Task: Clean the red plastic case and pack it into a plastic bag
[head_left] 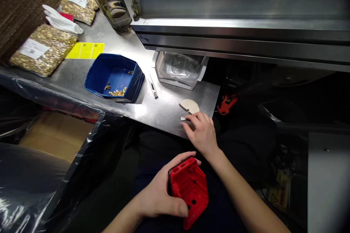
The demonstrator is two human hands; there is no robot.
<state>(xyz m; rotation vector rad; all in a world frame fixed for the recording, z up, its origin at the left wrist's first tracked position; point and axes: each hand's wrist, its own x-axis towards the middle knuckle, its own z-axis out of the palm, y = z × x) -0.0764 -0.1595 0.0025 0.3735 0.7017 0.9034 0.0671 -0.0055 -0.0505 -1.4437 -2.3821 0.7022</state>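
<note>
My left hand [161, 193] is wrapped round a red plastic housing [191, 189] with a dark outer edge, its hollow ribbed inside turned up toward me. Over the corner of the metal table, my right hand [202, 131] has thumb and forefinger closed about a small pointed metal tool [182, 119]. Only the tool's tip shows; the fingers hide the rest. Just beyond those fingers lies a flat beige disc [190, 106] with a notch, partly covered by the hand. A slim utility knife [152, 86] lies farther left on the table.
A blue bin [113, 74] holds small brass parts [119, 92]. Behind are bags of brass parts [45, 49], a yellow label sheet [85, 50], a white glove [61, 20] and a bottle [112, 3]. A light bin [179, 69] sits under the conveyor's metal frame [240, 25].
</note>
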